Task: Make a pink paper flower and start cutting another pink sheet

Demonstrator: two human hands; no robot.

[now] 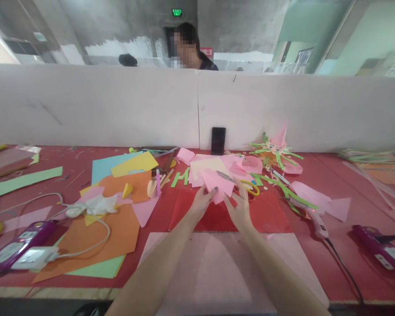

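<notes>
A piece of pink paper is held up over the middle of the table. My left hand is closed on its lower left edge, thumb on the front. My right hand holds a pair of scissors. Their metal blades point left across the top of the paper, and the yellow handle loops show behind my fingers. The thumb side of my right hand also touches the paper's right edge. Below my hands lies a shiny red sheet; behind them is a pile of pink and cream paper.
A black phone leans against the white partition. A paper figure with a pink cone stands right of it. A corded glue gun lies at right. Orange sheets and a purple power strip are at left. A person is beyond the partition.
</notes>
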